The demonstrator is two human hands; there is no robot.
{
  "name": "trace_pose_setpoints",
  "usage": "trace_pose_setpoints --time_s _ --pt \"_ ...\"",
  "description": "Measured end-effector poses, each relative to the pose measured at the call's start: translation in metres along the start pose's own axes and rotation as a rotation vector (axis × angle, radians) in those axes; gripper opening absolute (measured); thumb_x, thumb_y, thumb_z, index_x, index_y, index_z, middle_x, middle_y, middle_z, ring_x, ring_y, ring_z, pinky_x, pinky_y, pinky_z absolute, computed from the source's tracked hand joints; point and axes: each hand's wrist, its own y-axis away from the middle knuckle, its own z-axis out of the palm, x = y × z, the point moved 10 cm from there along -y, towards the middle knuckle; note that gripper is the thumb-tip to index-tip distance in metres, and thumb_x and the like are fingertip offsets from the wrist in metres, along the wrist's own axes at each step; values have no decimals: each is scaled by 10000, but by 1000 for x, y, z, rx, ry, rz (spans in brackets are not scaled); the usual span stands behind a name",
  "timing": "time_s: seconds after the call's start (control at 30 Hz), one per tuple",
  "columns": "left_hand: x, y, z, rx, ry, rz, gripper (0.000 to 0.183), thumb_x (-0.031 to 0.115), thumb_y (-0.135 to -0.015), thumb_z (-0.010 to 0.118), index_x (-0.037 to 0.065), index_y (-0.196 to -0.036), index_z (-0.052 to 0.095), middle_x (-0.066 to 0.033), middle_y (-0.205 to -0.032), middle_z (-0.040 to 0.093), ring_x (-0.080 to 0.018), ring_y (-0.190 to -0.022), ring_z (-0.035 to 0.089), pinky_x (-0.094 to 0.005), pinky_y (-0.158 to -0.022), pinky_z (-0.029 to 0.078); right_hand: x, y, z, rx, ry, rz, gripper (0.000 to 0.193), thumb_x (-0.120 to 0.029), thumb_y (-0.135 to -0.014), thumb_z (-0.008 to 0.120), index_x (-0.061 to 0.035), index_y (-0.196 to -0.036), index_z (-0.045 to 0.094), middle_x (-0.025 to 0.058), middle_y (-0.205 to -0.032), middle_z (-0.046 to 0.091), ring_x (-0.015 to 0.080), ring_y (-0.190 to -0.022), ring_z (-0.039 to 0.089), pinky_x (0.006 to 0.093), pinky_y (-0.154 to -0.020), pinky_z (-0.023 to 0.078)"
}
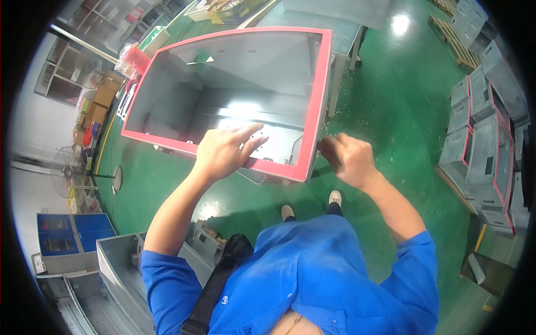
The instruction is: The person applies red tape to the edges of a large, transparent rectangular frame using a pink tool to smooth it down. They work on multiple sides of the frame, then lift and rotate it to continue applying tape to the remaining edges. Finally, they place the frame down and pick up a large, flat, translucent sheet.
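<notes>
A grey metal cabinet box with a pink-red strip along its rim (319, 84) lies with its open face up in front of me. My left hand (223, 149) lies over the near rim, fingers stretched inward above the box and thumb apart. Just off the right side, by the near right corner, is my right hand (352, 159). Its fingers are curled together, and whatever is between them is hidden. Inside the box, light reflects off the bare metal floor (240, 109), and several small dark dots show near my left fingertips.
A worktable (346, 42) stands behind the box. Grey cabinets with red edging (486, 151) are stacked on pallets at the right. More metal cases (120, 259) stand at lower left. A fan (70, 172) and cardboard boxes (104, 95) line the left wall.
</notes>
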Motion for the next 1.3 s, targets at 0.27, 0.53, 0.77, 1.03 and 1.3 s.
trace_pose_setpoints --time_s 0.27,0.53,0.77,1.03,1.3 --pt "-1 1 -3 43 3 24 299 274 -813 538 104 -1052 596 -122 -797 619 -276 -649 589 -350 -584 466 -1 -6 -4 12 -14 39 149 -70 -685 638 -34 -825 602 95 -642 526 262 -524 540 336 -456 420" --pt "-3 2 -1 56 -7 18 296 290 -816 534 116 -1045 604 -107 -802 623 -274 -650 591 -350 -591 469 -1 -8 -5 41 -15 16 186 -50 -656 659 -26 -831 599 89 -638 527 249 -503 537 323 -435 410" --pt "-1 0 0 0 16 -11 299 276 -807 547 108 -1048 601 -113 -777 617 -277 -645 587 -351 -587 465 2 -12 -6 67 -76 -20 172 -52 -653 664 -46 -814 607 76 -623 520 243 -492 528 330 -434 404" --pt "-4 -2 1 -46 -5 -40 298 278 -816 534 110 -1053 599 -116 -773 618 -282 -642 587 -358 -586 461 6 -8 -3 69 -61 -9 143 -76 -683 653 -47 -816 609 77 -640 538 244 -511 545 331 -447 415" --pt "-5 0 -1 10 -2 -27 294 285 -820 530 120 -1053 601 -112 -784 621 -278 -635 588 -354 -585 463 -7 -1 -6 29 -37 -20 167 -60 -660 669 -39 -814 608 73 -640 545 238 -517 551 318 -448 418"
